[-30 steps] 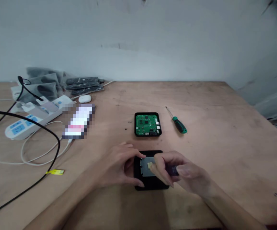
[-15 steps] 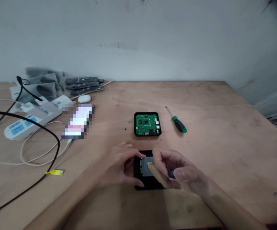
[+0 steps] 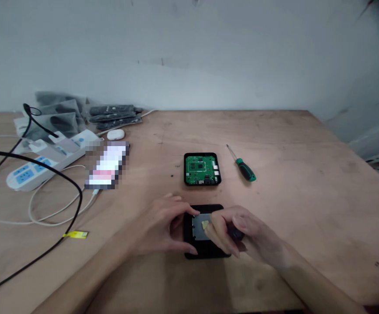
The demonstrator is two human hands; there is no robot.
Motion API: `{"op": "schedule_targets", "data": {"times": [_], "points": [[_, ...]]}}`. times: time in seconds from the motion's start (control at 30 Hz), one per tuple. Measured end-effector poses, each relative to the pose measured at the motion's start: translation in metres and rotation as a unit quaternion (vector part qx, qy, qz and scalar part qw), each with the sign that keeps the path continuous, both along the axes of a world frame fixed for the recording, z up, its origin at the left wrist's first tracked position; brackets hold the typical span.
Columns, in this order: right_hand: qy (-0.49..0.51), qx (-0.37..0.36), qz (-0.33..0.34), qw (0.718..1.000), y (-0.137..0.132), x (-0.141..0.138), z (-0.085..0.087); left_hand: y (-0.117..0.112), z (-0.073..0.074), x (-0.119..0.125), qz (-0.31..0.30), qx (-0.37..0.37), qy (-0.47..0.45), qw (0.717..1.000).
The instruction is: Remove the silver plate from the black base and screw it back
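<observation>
A black square plastic cover lies flat on the table in front of me, with a grey metal plate and a small pale yellow pad on its inner face. My left hand grips its left side, thumb at the near edge and index finger at the far one. Over the right half, my right hand is closed around what looks like a screwdriver with a dark handle. Its shaft and tip are hidden behind my fingers. Beyond the cover sits a black case holding a green circuit board.
A green-and-black screwdriver lies right of the case. To the left are a phone on a white cable, a white power strip, an earbud case, bagged items and a looping black cable.
My right hand has turned at the wrist around the dark handle and shifted slightly, uncovering more of the cover's right edge. My left hand and the cover stay in place.
</observation>
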State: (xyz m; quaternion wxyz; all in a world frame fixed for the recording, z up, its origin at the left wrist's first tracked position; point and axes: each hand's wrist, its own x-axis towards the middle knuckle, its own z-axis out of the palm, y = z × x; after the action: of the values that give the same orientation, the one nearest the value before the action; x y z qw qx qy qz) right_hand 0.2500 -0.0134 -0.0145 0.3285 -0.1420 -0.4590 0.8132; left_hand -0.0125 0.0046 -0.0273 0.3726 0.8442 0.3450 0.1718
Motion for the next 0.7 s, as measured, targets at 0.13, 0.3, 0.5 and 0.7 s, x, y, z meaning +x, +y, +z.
{"op": "schedule_targets", "data": {"times": [0.13, 0.3, 0.5, 0.7], "points": [[-0.005, 0.004, -0.007, 1.0, 0.0005, 0.0008, -0.0016, -0.0006, -0.0006, -0.0004, 0.003, 0.004, 0.004, 1.0], [0.002, -0.042, 0.004, 0.999, 0.002, 0.002, 0.0014, -0.0005, -0.0009, 0.0, 0.004, 0.007, -0.003, 1.0], [0.038, -0.106, 0.024, 0.993, -0.0005, 0.0032, -0.001, 0.0005, -0.0007, -0.0006, -0.003, 0.004, 0.005, 1.0], [0.029, -0.052, 0.011, 0.998, -0.0006, 0.0017, -0.0005, 0.0, -0.0006, -0.0005, 0.001, -0.002, 0.006, 1.0]]}}
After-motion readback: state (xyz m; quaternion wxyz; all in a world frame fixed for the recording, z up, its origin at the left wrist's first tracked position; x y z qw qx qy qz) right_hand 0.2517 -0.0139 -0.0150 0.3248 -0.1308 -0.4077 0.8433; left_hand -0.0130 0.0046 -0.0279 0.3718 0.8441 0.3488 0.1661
